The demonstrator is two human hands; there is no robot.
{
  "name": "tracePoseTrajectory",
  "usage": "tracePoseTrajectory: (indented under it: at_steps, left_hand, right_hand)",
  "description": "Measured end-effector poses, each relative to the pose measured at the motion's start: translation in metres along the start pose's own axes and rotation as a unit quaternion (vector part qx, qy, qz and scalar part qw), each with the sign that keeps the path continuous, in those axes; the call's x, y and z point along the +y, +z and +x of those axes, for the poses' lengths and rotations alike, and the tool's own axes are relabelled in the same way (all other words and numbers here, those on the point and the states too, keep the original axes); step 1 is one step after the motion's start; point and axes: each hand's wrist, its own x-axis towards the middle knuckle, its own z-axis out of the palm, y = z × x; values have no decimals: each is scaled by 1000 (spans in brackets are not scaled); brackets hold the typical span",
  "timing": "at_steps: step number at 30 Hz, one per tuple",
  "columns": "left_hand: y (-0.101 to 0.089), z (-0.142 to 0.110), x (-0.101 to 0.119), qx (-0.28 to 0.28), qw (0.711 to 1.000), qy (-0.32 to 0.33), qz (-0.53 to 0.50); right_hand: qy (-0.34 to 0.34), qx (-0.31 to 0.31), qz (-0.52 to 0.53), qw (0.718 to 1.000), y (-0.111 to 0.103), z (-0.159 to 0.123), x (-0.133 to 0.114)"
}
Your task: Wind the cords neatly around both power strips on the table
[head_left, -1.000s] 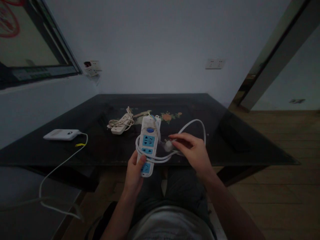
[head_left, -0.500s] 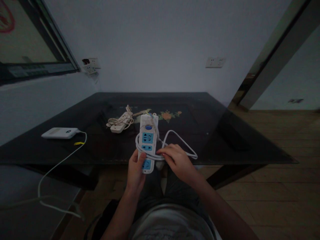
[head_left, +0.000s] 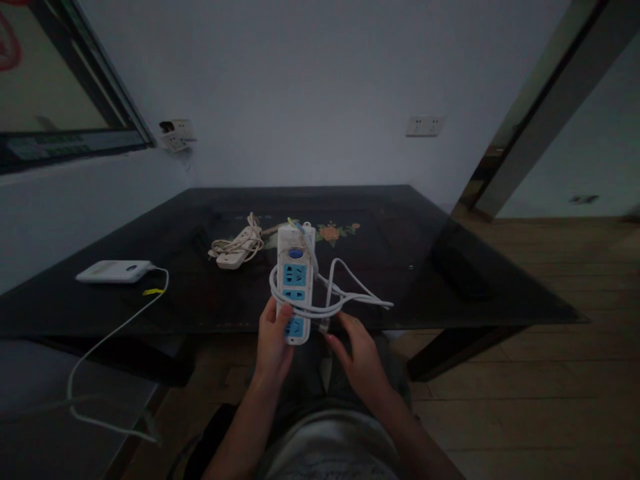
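Note:
My left hand [head_left: 274, 341] is closed round the lower end of a white power strip [head_left: 295, 283] with blue sockets, held upright over the near edge of the black table [head_left: 450, 293]. The strip's white cord [head_left: 345, 293] is looped across its middle and trails out to the right. My right hand [head_left: 357, 353] is just below the loops, fingers pinched at the cord's plug end, which is too dark to see clearly.
A smaller beige power strip with bundled cord [head_left: 237, 249] lies farther back on the table. A white box-like device [head_left: 113, 271] with a white cable [head_left: 107, 340] sits at the left. Wall sockets [head_left: 425, 125] are behind. Wooden floor lies to the right.
My right hand moved from the right side of the strip down and toward me, drawing the cord across the strip. The big cord loop on the right shrank and flattened.

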Motion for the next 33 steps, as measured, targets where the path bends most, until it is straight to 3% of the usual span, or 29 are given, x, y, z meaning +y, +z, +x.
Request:
tracePoseTrajectory:
  at_steps: [3,7,12,15,22,27,33]
  left_hand:
    - [-1,-4,-1,-20,1000,5,12]
    - [-5,-3,1,-11,1000,14,25]
    - [-7,14,9,42,998,27,-42]
    - [-6,24,15,60,994,35,-79]
    - [1,36,28,105,980,-28,-164]
    - [-3,47,45,90,976,18,-196]
    - [-7,53,63,112,971,8,-213]
  right_hand:
    - [39,-20,60,997,19,12,-4]
    - [51,-35,93,994,23,18,-16]
    - [19,-198,-15,980,25,-19,-10]
    - [47,-269,-70,959,22,-45,8]
    - [110,-302,-124,939,-13,-70,38]
    - [185,-291,-103,933,-34,-98,76]
    - [237,-256,-49,936,-67,-119,122]
